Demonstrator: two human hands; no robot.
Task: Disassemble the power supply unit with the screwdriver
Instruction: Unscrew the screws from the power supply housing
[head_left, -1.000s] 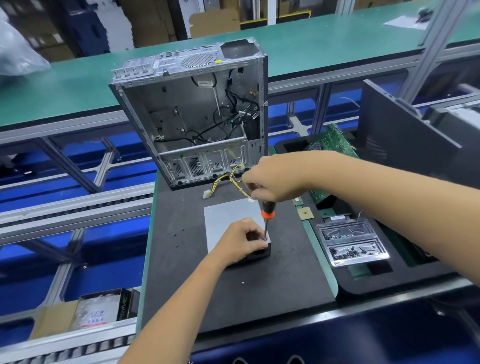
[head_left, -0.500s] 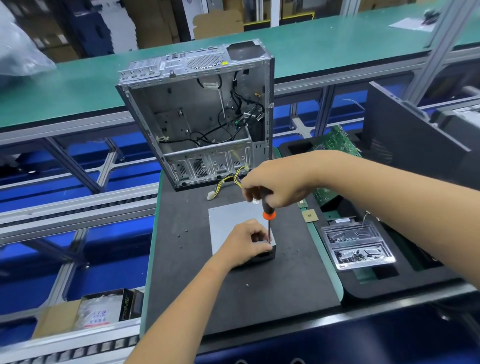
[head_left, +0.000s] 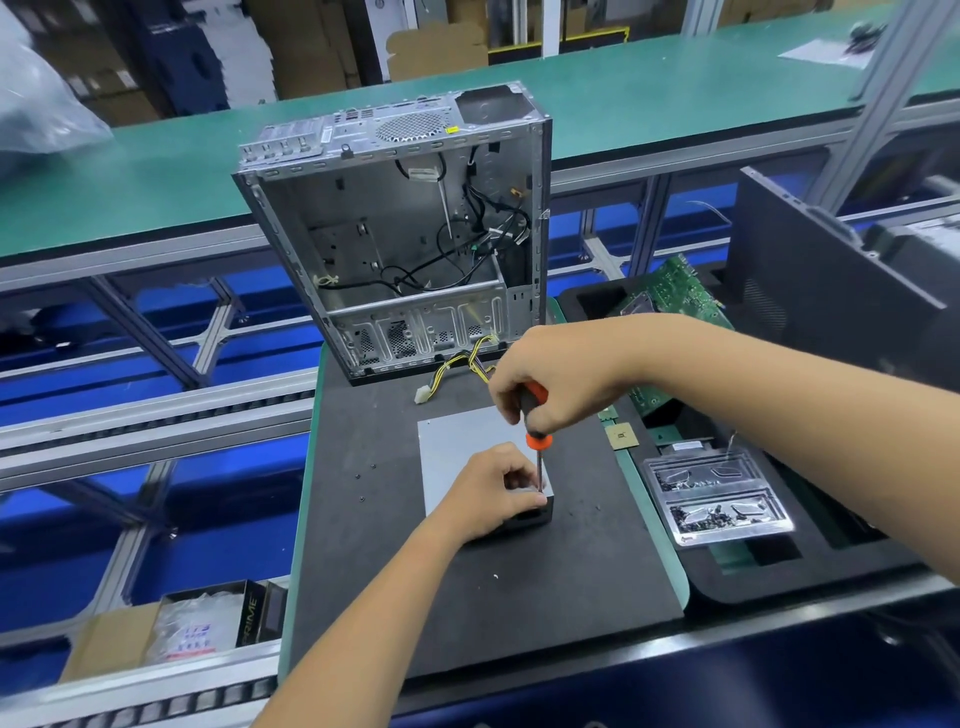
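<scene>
A grey metal power supply unit (head_left: 457, 447) lies flat on the dark foam mat (head_left: 467, 587), its black front face toward me. Yellow and black cables (head_left: 457, 364) run from it toward the open case. My left hand (head_left: 493, 493) grips the unit's near right corner. My right hand (head_left: 550, 379) holds the black and orange screwdriver (head_left: 536, 439) upright from above. The shaft points down at that corner, and its tip is hidden beside my left fingers.
An empty computer case (head_left: 405, 228) stands open at the mat's far edge. On the right sit a clear tray of screws (head_left: 717, 504), a small chip (head_left: 623, 435), a green circuit board (head_left: 670, 291) and a dark side panel (head_left: 831, 291). Loose screws (head_left: 363, 486) dot the mat.
Both hands stay at the unit's corner with the screwdriver upright. My right hand's grip on the handle has shifted slightly; the camera view has moved a little.
</scene>
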